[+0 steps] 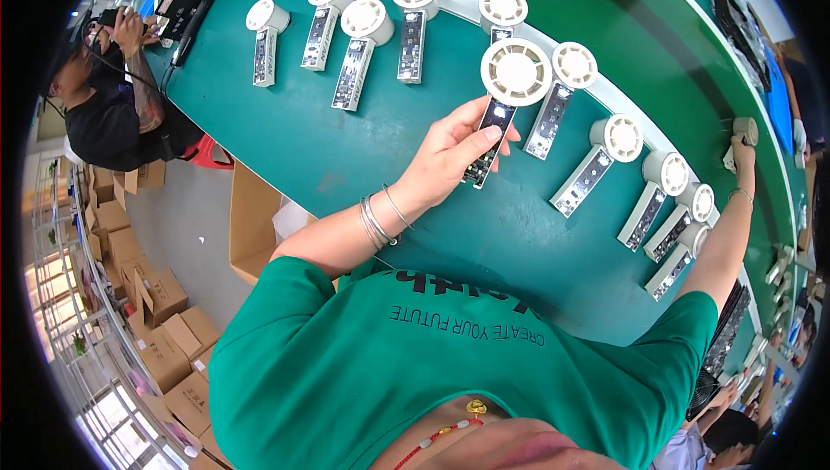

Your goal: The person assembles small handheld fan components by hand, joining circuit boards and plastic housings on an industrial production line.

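Note:
My left hand (458, 148) holds a handheld fan (517, 70) above the green table. The fan has a round white slotted head and a dark handle with a bare circuit board facing up; my thumb presses on the board and my fingers wrap beneath it. Stretched far to the right, my right hand (742, 155) is closed on another white fan unit (744, 130) at the green belt; its fingers show only small. Several like fans lie on the table, among them one fan (554, 120) just right of my left hand and another fan (354, 72) to its left.
A pale rail (596, 59) curves between the table (346, 159) and the green belt (657, 46). At the far left a person (112, 111) works beside a black device (186, 3). Cardboard boxes (160, 358) stand on the floor, and an open carton (251, 223) sits against the table edge.

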Available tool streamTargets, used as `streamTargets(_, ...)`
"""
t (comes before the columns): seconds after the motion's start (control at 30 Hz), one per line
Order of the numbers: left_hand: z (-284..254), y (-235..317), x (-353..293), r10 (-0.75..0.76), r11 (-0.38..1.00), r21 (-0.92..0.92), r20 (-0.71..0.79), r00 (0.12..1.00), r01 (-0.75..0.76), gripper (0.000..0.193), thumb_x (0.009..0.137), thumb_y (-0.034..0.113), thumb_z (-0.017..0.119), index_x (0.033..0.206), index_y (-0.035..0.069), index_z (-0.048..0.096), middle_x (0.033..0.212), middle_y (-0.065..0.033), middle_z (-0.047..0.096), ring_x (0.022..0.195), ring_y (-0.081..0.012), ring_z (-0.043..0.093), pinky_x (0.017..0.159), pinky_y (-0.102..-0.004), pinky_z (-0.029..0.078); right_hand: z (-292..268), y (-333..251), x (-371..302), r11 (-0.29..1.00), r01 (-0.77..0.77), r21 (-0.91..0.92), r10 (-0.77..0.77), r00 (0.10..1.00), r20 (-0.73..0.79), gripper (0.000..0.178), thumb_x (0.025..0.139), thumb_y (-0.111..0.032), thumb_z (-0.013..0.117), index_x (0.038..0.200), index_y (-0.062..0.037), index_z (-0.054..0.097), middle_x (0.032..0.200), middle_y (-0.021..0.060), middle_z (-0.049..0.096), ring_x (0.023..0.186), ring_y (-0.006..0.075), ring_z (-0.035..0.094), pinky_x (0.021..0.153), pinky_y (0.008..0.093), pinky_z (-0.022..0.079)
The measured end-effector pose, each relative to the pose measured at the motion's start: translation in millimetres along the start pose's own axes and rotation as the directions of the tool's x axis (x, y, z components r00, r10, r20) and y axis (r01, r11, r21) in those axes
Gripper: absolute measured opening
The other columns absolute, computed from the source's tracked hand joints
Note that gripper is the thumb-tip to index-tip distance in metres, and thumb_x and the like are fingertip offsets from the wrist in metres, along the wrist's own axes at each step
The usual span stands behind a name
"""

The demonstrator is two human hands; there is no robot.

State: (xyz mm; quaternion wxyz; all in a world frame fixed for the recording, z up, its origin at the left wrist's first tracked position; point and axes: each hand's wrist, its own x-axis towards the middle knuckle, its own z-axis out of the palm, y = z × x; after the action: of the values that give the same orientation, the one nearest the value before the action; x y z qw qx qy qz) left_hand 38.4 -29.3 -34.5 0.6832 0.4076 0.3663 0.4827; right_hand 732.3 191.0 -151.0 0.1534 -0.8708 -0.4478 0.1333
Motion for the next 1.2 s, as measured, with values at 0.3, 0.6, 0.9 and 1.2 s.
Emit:
streamTargets(0.3, -17.4, 6.4, -16.7, -0.018, 0.981, -0.190, 0.109, 0.994, 0.039, 0.033, 0.094, 0.015, 0.048, 0.125, 0.002, 0.043, 0.099, -0.0096, 0.060, 0.080, -0.0113, 0.056, 0.064, -0.0242, 0.048, -130.4, -145.5, -275.6, 0.616, 0.092, 0.782, -0.144, 0.990, -0.003, 0.027, 0.090, -0.024, 0.055, 0.096, 0.0018, 0.053, 0.079, 0.0096, 0.061, 0.059, 0.0137, 0.057, 0.052, 0.0254, 0.047)
streamTargets(0.6, -19.2, 0.4, -93.2, -0.032, 0.967, -0.252, 0.060, 0.998, 0.046, 0.028, 0.096, 0.017, 0.046, 0.119, 0.001, 0.044, 0.100, -0.0129, 0.059, 0.079, -0.0106, 0.055, 0.064, -0.0241, 0.049, -2.4, -224.7, -600.5, 0.314, -0.202, 0.928, -0.309, 0.902, 0.301, 0.044, 0.093, -0.032, 0.044, 0.122, 0.0010, 0.042, 0.076, 0.0065, 0.055, 0.055, 0.0113, 0.051, 0.046, 0.0232, 0.043)
streamTargets(0.9, -41.5, -20.9, -141.3, -0.051, 0.991, -0.125, -0.034, 0.998, 0.046, 0.030, 0.094, 0.018, 0.048, 0.116, -0.002, 0.046, 0.099, -0.0135, 0.059, 0.068, -0.0107, 0.053, 0.060, -0.0231, 0.046, 41.2, -249.2, -656.9, 0.308, -0.127, 0.943, -0.360, 0.902, 0.239, 0.035, 0.092, -0.019, 0.037, 0.122, -0.0004, 0.037, 0.089, 0.0089, 0.053, 0.061, 0.0102, 0.051, 0.047, 0.0220, 0.043)
streamTargets(1.2, -43.5, -21.4, -144.0, -0.074, 0.991, -0.115, 0.004, 0.997, 0.074, 0.038, 0.091, 0.012, 0.052, 0.126, -0.001, 0.045, 0.099, -0.0066, 0.060, 0.077, -0.0057, 0.051, 0.063, -0.0204, 0.045, 47.6, -260.6, -663.0, 0.293, -0.051, 0.955, -0.352, 0.923, 0.157, 0.034, 0.093, -0.017, 0.036, 0.123, -0.0011, 0.034, 0.087, 0.0080, 0.052, 0.060, 0.0095, 0.049, 0.046, 0.0216, 0.042)
